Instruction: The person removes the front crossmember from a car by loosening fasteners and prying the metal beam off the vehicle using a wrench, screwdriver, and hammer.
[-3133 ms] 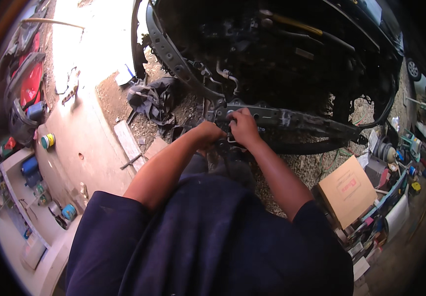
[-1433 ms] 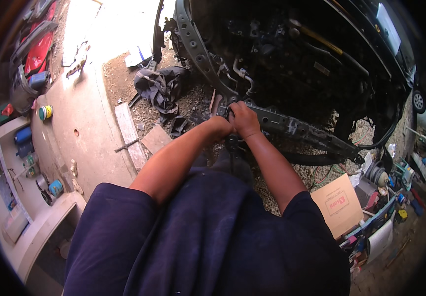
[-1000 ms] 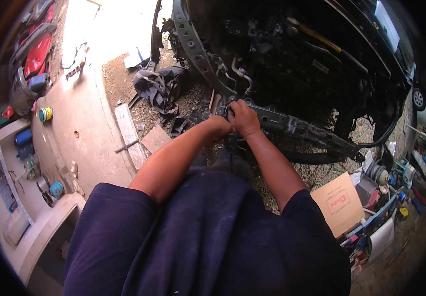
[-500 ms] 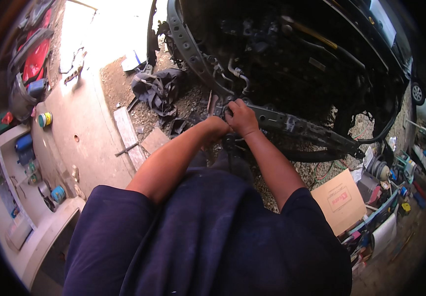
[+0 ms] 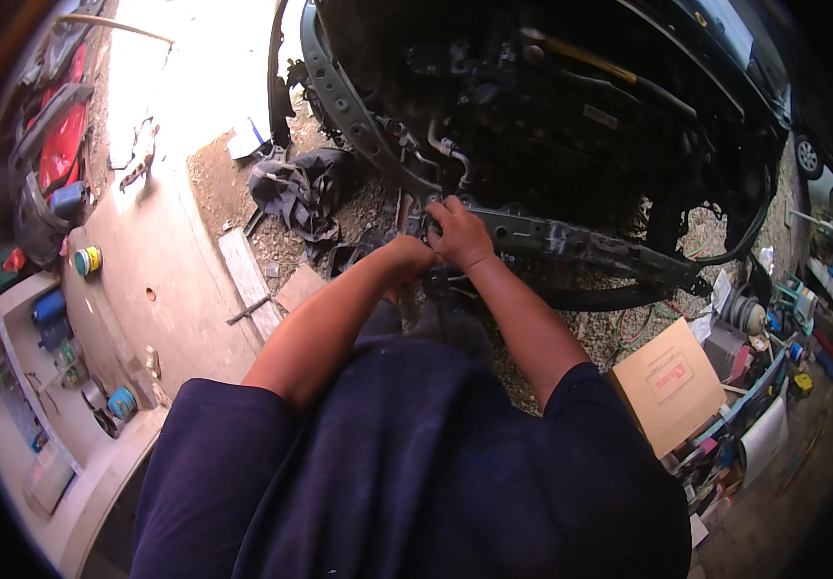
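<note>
Both my hands work close together at the near left corner of a vehicle's stripped front frame. My right hand point(image 5: 462, 236) is closed, its fingers curled over the end of the dark metal crossbar point(image 5: 571, 239). What it pinches is too small to make out. Just left of it and slightly lower is my left hand point(image 5: 410, 255), closed, with its fingertips hidden beneath it. Beside the hands the curved, perforated metal rail point(image 5: 347, 104) meets the crossbar. A bent metal pipe point(image 5: 450, 150) rises just beyond them inside the dark engine bay.
Black crumpled fabric point(image 5: 305, 188) lies on gravel at the left, near a pale board point(image 5: 247, 280). A cardboard box point(image 5: 669, 386) and a pile of tools and parts stand at the right. Further left are a paint-like can point(image 5: 88, 260) and a white shelf-like panel point(image 5: 30, 357).
The whole view has shifted slightly, so the frame and hands appear a little further left. Both hands stay at the same corner, with little change in their grip.
</note>
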`<state>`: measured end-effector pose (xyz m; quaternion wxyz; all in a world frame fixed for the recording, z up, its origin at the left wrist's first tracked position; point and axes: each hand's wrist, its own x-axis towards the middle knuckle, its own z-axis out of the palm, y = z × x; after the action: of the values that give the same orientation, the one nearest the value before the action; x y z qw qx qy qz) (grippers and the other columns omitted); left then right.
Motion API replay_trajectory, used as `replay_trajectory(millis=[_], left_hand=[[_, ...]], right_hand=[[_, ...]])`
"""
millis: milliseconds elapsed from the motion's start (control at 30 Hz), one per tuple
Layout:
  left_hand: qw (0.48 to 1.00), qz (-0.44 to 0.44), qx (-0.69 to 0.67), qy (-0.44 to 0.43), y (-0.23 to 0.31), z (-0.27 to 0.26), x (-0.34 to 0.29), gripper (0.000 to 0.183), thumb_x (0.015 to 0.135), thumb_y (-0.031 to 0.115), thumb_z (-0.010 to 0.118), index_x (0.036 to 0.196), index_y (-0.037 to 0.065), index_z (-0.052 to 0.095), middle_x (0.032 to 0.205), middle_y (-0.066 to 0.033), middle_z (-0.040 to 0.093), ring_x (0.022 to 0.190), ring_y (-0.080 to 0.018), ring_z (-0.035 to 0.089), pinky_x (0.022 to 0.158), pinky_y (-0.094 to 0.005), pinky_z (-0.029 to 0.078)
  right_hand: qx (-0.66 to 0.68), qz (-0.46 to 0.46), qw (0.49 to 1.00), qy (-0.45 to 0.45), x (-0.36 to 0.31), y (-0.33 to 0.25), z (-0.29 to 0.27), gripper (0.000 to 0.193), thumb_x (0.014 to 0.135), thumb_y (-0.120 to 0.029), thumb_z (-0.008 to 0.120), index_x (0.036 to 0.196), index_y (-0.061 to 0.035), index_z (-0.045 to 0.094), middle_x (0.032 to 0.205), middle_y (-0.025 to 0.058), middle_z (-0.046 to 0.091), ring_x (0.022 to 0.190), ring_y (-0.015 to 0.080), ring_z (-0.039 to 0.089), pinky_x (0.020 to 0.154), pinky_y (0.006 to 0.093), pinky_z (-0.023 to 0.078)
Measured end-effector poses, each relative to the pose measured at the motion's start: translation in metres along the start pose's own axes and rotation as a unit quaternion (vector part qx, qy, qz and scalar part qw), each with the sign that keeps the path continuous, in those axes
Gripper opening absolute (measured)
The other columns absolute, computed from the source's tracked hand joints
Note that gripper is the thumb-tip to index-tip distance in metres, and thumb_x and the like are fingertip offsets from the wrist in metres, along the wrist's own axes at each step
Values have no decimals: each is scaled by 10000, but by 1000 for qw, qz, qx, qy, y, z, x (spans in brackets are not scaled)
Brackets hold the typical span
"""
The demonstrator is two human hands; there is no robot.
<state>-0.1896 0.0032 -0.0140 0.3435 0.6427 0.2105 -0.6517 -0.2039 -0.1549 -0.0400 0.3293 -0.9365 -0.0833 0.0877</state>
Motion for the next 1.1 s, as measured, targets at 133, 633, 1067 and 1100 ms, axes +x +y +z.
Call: replay_trajectory(millis=[133, 633, 1067, 1100], left_hand=[[998, -20, -31, 45, 12, 8, -14, 275, 843, 304, 817, 817, 53, 706, 647, -45, 551, 514, -154, 466, 477, -355, 360], [997, 61, -14, 45, 3, 5, -8, 255, 895, 281, 808, 787, 74, 706, 634, -17, 562, 504, -137, 491, 470, -341, 345], [998, 41, -27, 28, 4, 5, -11, 212, 899, 231, 797, 838, 50, 704, 679, -22, 560, 511, -130, 447, 470, -337, 313], [999, 42, -8, 19, 2, 2, -6, 277, 916, 288, 782, 900, 18, 721, 720, -46, 593, 553, -153, 482, 500, -362, 363]], right_hand=[[-10, 2, 1000, -5, -5, 13, 2, 231, 880, -242, 750, 1076, -150, 667, 1102, 113, 635, 907, 413, 716, 790, 525, 605], [-10, 12, 1000, 21, -3, 4, 2, 186, 878, -236, 754, 1027, -147, 689, 1073, 95, 645, 889, 399, 708, 766, 513, 595], [21, 4, 1000, 8, -7, 13, 3, 228, 894, -228, 724, 1107, -160, 679, 1134, 123, 629, 927, 418, 712, 805, 548, 599], [13, -10, 1000, -3, -8, 15, 5, 242, 894, -228, 723, 1121, -161, 675, 1139, 125, 627, 926, 421, 712, 803, 550, 599]])
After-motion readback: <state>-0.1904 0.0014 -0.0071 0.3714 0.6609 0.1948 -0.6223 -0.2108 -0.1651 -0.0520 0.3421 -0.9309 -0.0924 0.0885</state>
